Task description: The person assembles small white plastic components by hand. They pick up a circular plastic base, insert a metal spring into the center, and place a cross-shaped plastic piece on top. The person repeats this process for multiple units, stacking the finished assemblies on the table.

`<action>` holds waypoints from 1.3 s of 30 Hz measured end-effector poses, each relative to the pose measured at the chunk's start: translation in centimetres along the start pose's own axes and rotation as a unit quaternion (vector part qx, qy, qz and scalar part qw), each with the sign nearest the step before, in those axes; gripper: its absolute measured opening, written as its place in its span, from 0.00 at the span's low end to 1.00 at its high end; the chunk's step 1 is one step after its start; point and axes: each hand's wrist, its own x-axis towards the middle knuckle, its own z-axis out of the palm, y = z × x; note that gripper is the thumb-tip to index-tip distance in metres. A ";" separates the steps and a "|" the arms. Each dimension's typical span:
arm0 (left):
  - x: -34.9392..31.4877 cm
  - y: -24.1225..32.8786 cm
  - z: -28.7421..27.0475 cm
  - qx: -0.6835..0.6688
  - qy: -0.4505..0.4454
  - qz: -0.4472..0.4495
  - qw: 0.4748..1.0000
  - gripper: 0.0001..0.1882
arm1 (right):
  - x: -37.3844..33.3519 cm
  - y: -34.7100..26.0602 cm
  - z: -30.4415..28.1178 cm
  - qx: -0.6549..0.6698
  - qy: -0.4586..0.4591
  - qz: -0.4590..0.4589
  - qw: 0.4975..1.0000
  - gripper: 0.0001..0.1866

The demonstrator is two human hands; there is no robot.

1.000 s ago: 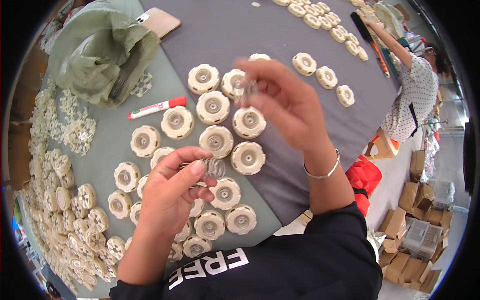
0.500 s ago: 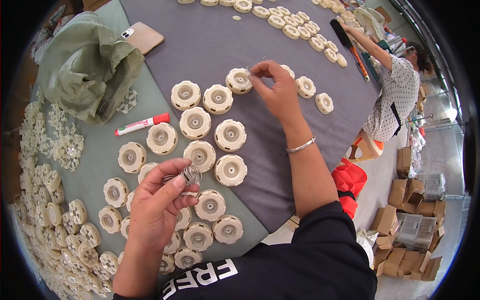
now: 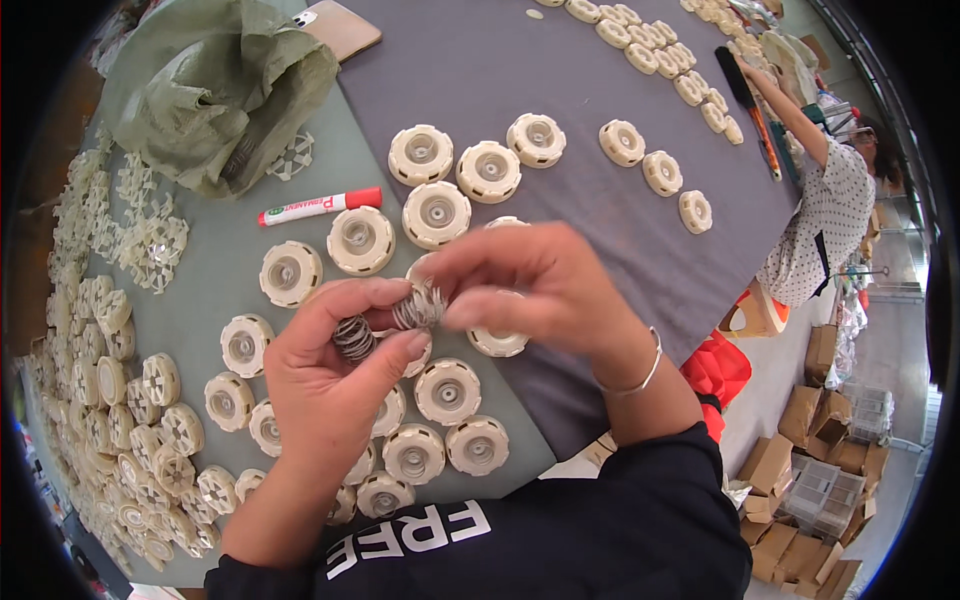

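My left hand (image 3: 325, 385) is closed around a bundle of thin wire coil springs (image 3: 354, 340), some of which stick out between thumb and forefinger. My right hand (image 3: 545, 285), slightly blurred, reaches to the end of that bundle with thumb and forefinger apart. Whether a spring lies between those fingertips is hard to see. Below and around both hands stand cream round plastic housings (image 3: 437, 214) with notched rims. Many have a coil spring seated at their centre, including the housing (image 3: 535, 139) beyond my right hand. My hands partly hide several others.
A red-and-white marker (image 3: 320, 206) lies left of the housings. Behind it are a crumpled green sack (image 3: 215, 95) and a phone (image 3: 345, 30). Piled cream parts (image 3: 130, 420) fill the left side. At right a person (image 3: 825, 210) reaches over the table near a black brush (image 3: 735, 78).
My right hand has come back from a far housing to the springs in my left hand. That housing now stands uncovered with a spring in it. The whole view has shifted.
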 end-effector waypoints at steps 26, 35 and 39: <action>1.6 1.7 -1.7 -0.289 0.004 -0.192 0.938 0.25 | -1.8 -0.6 -2.5 -0.511 -0.140 -0.046 0.847 0.12; 0.3 1.3 2.6 -0.299 -0.045 -0.193 0.934 0.25 | -1.1 -1.5 1.3 -0.297 0.034 -0.165 0.940 0.11; 0.4 1.2 2.3 -0.164 -0.040 -0.174 0.970 0.24 | -0.5 -1.1 0.3 -0.298 0.052 -0.210 0.930 0.08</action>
